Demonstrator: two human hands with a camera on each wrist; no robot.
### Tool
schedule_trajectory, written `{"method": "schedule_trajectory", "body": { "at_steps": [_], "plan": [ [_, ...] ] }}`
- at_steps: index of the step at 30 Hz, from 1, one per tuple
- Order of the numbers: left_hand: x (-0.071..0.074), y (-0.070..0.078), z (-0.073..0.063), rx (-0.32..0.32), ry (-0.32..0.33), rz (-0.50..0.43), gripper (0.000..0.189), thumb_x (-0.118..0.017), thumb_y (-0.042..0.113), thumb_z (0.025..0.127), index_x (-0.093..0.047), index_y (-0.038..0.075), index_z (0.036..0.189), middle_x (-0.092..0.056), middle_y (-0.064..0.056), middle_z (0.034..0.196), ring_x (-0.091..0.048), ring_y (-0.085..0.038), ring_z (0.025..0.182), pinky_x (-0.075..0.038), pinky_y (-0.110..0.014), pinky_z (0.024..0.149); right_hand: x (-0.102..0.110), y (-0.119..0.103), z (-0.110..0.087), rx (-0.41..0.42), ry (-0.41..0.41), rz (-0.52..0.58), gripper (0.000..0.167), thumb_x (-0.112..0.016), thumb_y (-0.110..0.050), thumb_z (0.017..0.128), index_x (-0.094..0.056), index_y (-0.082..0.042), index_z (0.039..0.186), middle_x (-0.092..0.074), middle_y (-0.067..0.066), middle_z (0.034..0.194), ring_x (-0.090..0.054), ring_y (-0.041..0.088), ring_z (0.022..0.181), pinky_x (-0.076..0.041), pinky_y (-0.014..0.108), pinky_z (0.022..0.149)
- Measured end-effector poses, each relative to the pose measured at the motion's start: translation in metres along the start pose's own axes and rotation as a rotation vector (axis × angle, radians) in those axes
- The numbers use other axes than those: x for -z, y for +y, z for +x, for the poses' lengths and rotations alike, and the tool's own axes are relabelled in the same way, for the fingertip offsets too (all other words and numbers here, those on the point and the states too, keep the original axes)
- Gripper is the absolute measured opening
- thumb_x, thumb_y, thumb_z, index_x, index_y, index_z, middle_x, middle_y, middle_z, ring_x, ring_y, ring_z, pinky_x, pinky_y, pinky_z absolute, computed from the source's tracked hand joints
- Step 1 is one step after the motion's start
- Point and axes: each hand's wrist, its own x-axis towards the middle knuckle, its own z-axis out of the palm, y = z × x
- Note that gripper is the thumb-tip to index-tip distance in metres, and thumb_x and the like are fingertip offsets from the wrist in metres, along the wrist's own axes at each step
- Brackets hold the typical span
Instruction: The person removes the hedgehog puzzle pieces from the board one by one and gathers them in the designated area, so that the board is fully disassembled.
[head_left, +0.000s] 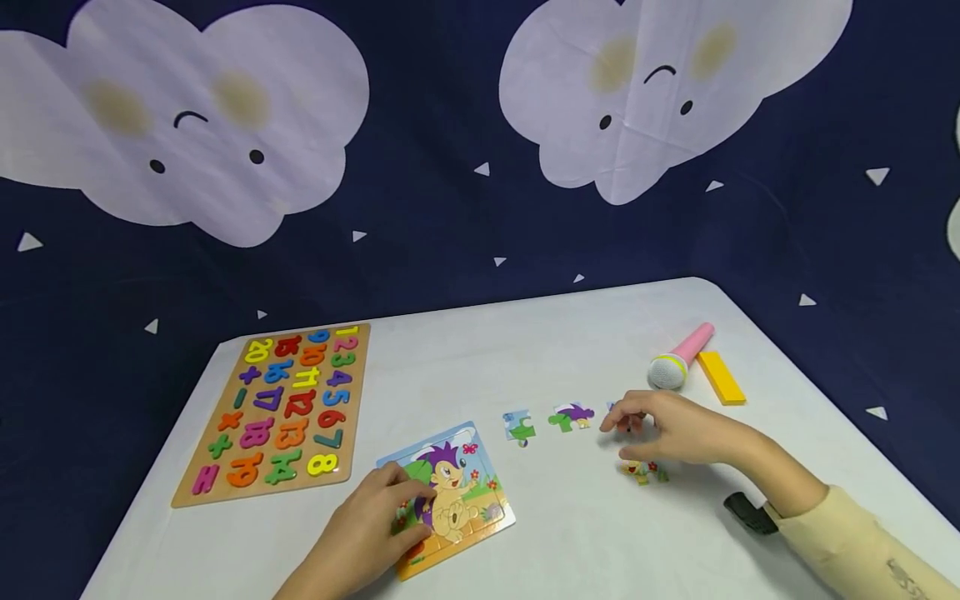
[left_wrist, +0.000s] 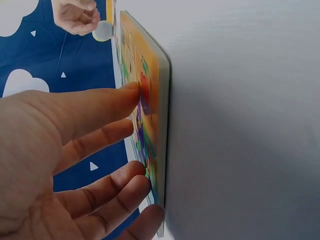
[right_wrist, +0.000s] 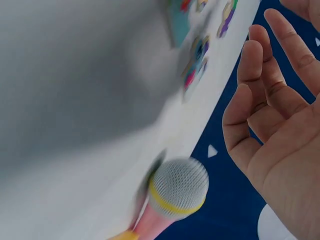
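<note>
My left hand (head_left: 371,521) rests its fingertips and thumb on a hedgehog jigsaw puzzle (head_left: 486,492) at the front of the table. In the left wrist view the fingers are spread and lightly bent against the puzzle's face. My right hand (head_left: 678,429) hovers over the loose pieces with bent, relaxed fingers and nothing held. Below it lies a puzzle piece with red flowers (head_left: 642,472), and another piece is mostly hidden behind its fingertips. Left of that hand are a purple-and-green piece (head_left: 572,417) and a blue-and-green piece (head_left: 519,427).
A wooden number board (head_left: 281,417) with coloured numerals and signs lies at the left. Toward the back right, a pink toy microphone (head_left: 681,357) lies beside a yellow block (head_left: 722,377). A dark blue cloth with clouds hangs behind the white table (head_left: 450,358).
</note>
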Motion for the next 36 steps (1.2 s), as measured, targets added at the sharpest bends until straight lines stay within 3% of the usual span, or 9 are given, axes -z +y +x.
{"method": "schedule_trajectory", "body": {
  "at_steps": [5,8,11,21,29,36],
  "plan": [
    [0.002,-0.003,-0.006,0.019,-0.029,-0.017,0.035,-0.091,0.036,0.086,-0.081,0.031,0.119,-0.062,0.01,0.119,-0.058,-0.011,0.109,-0.062,-0.043,0.095,-0.007,-0.013,0.019,0.014,-0.003,-0.039,0.023,-0.082,-0.024,0.096,-0.078,-0.02,0.118,-0.071,-0.004,0.101,-0.064,0.015,0.092,-0.056,0.027,0.08],
    [0.004,-0.007,-0.009,0.053,-0.1,-0.062,0.04,-0.09,0.039,0.087,-0.079,0.03,0.125,-0.064,0.0,0.135,-0.063,-0.025,0.124,-0.059,-0.061,0.105,-0.012,-0.02,0.031,0.03,-0.006,-0.046,0.023,-0.081,-0.023,0.097,-0.078,-0.018,0.12,-0.072,-0.004,0.102,-0.063,0.012,0.092,-0.055,0.028,0.079],
    [0.005,-0.01,-0.012,0.06,-0.16,-0.082,0.046,-0.088,0.042,0.089,-0.077,0.029,0.132,-0.06,-0.007,0.15,-0.06,-0.037,0.137,-0.055,-0.068,0.106,-0.018,-0.027,0.043,0.054,-0.01,-0.037,0.025,-0.08,-0.022,0.097,-0.077,-0.016,0.122,-0.072,-0.003,0.103,-0.064,0.013,0.093,-0.056,0.029,0.08],
    [0.004,-0.016,-0.017,0.053,-0.238,-0.099,0.045,-0.085,0.038,0.092,-0.075,0.033,0.136,-0.05,-0.009,0.164,-0.052,-0.043,0.146,-0.054,-0.068,0.109,-0.041,-0.051,0.08,0.11,-0.056,-0.054,0.032,-0.081,-0.02,0.095,-0.075,-0.014,0.126,-0.072,-0.001,0.106,-0.065,0.009,0.093,-0.057,0.028,0.083],
    [0.003,-0.019,-0.021,-0.025,-0.243,-0.08,0.043,-0.083,0.039,0.094,-0.073,0.039,0.137,-0.048,-0.009,0.166,-0.051,-0.042,0.148,-0.053,-0.066,0.111,-0.06,-0.071,0.099,0.087,-0.093,-0.063,0.039,-0.083,-0.02,0.093,-0.073,-0.015,0.131,-0.071,0.0,0.108,-0.067,0.014,0.096,-0.059,0.031,0.087],
    [0.003,-0.021,-0.021,-0.051,-0.241,-0.064,0.045,-0.082,0.038,0.095,-0.072,0.039,0.139,-0.048,-0.009,0.166,-0.05,-0.042,0.148,-0.052,-0.065,0.112,-0.074,-0.087,0.113,0.072,-0.139,-0.083,0.04,-0.084,-0.021,0.093,-0.074,-0.018,0.132,-0.07,-0.001,0.111,-0.066,0.013,0.097,-0.055,0.024,0.083]
  ]
}}
